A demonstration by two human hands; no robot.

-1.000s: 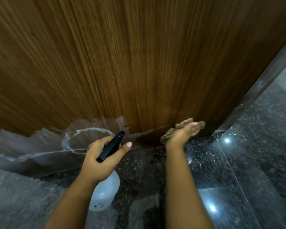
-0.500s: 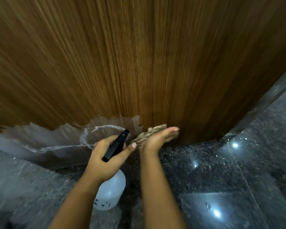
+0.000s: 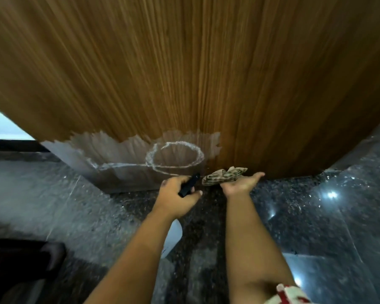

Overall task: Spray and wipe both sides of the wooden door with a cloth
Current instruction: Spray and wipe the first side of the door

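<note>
Wooden door, lower section, one face in wiping; far face not in view.

Wooden door (image 3: 184, 69) filled the upper frame, its bottom edge just above the dark speckled floor (image 3: 316, 227). Right hand (image 3: 241, 183) was spread flat, fingers straight, pressing the patterned cloth (image 3: 223, 175) against the door at its foot. Left hand (image 3: 177, 195) was curled round the black head of the spray bottle (image 3: 188, 186), whose white body (image 3: 173, 238) hung below the wrist. A pale worn patch (image 3: 123, 159) with a whitish ring mark lay on the door just left of the cloth; whether wet or dry could not be told. Judged progress: this face under wipe at its lowest part, patch area likely outstanding; the second side presumably yet to do. A dark object (image 3: 22, 260) lay lower left, unidentified.
</note>
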